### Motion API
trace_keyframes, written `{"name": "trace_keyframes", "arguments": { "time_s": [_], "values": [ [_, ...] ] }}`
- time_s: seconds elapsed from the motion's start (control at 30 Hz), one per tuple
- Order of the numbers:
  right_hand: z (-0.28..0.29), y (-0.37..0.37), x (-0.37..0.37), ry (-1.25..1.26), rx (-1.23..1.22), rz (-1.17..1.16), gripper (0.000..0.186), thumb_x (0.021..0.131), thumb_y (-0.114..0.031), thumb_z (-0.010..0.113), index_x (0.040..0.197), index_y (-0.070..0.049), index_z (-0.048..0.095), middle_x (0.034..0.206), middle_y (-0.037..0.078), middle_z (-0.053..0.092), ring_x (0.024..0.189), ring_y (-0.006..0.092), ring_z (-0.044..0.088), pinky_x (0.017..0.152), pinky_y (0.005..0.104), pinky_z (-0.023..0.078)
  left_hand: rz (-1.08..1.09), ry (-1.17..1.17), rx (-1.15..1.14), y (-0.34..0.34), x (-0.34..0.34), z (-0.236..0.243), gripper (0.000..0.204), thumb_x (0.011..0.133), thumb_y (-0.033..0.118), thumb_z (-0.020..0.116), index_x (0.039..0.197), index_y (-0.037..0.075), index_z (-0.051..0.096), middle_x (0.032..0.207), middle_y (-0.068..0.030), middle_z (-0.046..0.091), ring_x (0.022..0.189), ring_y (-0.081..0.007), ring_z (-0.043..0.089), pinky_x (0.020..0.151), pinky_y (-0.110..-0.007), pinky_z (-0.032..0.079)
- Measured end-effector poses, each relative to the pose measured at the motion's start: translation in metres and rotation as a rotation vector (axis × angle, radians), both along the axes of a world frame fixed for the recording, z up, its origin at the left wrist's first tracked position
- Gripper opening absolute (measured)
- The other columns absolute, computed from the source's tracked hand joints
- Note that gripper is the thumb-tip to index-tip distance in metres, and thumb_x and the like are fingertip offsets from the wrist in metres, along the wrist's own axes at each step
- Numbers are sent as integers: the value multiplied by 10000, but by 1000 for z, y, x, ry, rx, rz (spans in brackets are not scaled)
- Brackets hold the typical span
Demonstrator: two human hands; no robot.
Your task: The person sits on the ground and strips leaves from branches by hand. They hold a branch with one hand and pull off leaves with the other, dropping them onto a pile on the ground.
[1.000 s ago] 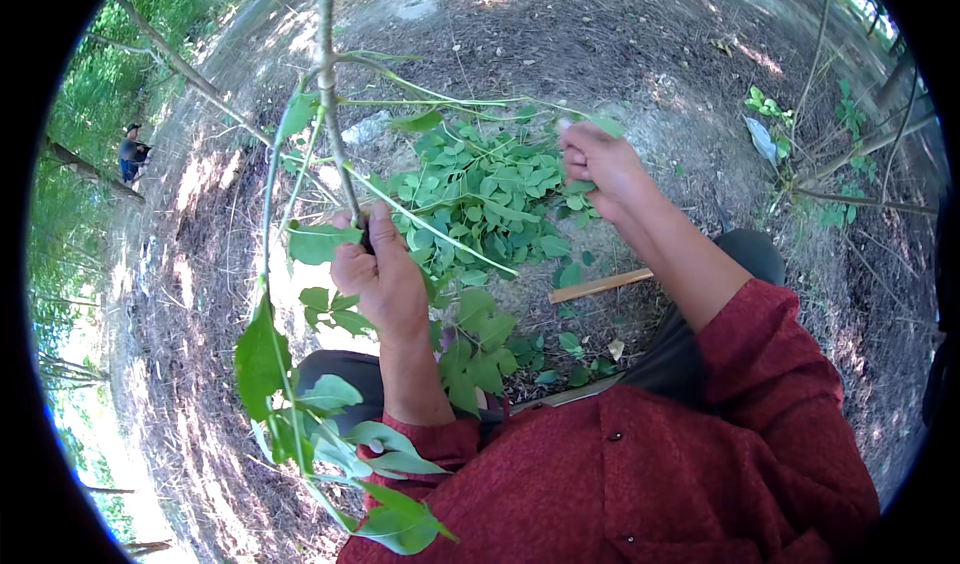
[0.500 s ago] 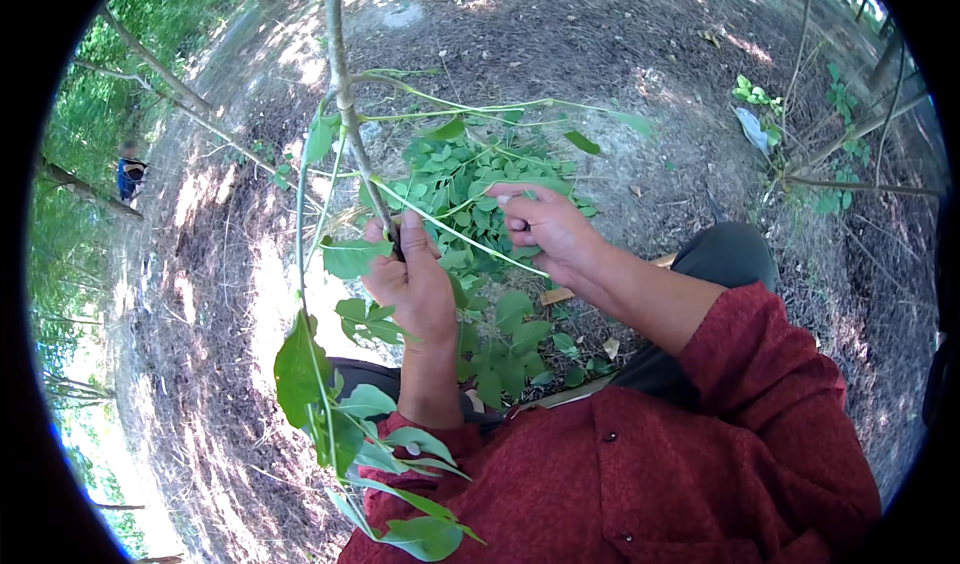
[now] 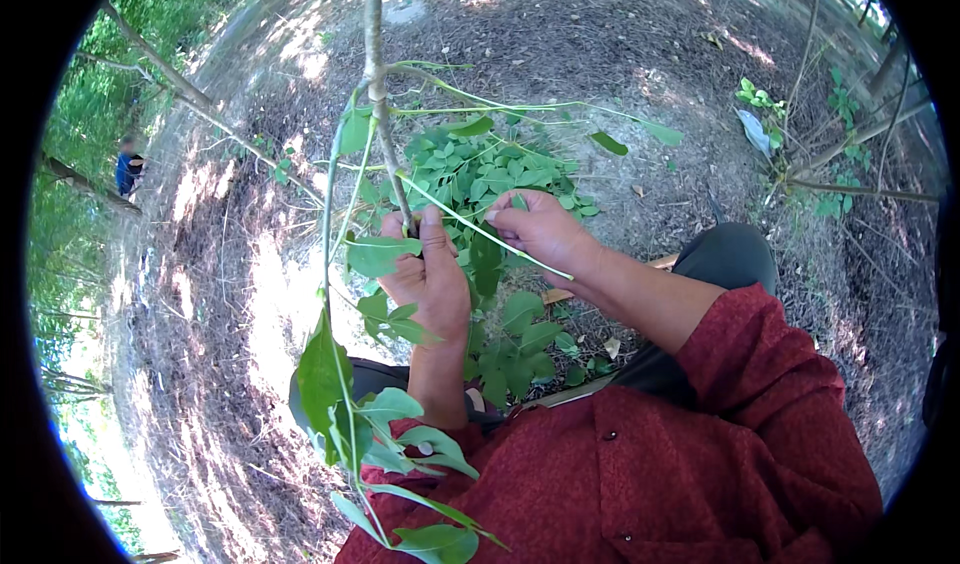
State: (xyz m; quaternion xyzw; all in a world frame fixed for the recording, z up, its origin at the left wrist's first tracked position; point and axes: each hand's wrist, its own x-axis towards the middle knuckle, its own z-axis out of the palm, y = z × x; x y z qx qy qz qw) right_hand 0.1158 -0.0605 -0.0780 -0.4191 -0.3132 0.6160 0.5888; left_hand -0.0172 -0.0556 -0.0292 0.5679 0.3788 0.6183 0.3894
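Observation:
A thin grey-brown branch stands upright before me, its lower end gripped in my left hand. Green side shoots spread from it: several reach to the right, and a long leafy shoot droops down past my left wrist, ending in broad leaves over my shirt. My right hand is closed just right of the branch, fingertips pinched beside a pale green bare stalk. A bit of green leaf shows between its fingers. Part of the left fingers is hidden behind the branch.
A heap of picked green leaves lies on the ground beyond my hands. More leaves lie between my knees, near a wooden strip. Bare saplings stand at right, tree trunks at left. A person in blue is far left.
My left hand and the branch have shifted a little to the right. The right hand's outstretched index finger has drawn in, and its fingertips now pinch close to the stalk.

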Motion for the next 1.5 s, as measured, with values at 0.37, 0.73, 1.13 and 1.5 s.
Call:
{"name": "trace_keyframes", "arguments": {
  "time_s": [0.37,0.73,1.13,1.5],
  "values": [
    [-44,24,14,-995,-167,-107,267,773,-219,561,877,22,615,891,269,623,877,401,605,782,425,481,32,47,-58,9,2,-39,123,929,87,544,818,43,512,623,39,435,546,-38,375,484,-197,281],
    [-61,23,28,-628,-393,-106,299,848,-219,497,969,52,531,745,125,559,680,257,562,687,382,434,270,110,56,23,-38,11,131,921,108,568,817,32,545,625,46,438,541,-25,375,482,-183,275],
    [-2,25,34,-782,121,-137,198,843,-220,620,898,-40,560,756,96,557,692,220,544,647,367,447,129,84,36,16,-30,9,118,916,100,579,868,19,508,698,11,472,552,-44,391,476,-203,287],
    [-1,11,17,-1114,214,-68,160,831,-171,573,886,-21,569,688,194,590,675,369,584,655,454,456,128,101,0,10,-21,16,138,920,69,557,787,55,521,614,40,427,550,-28,371,503,-186,272]
  ]
}}
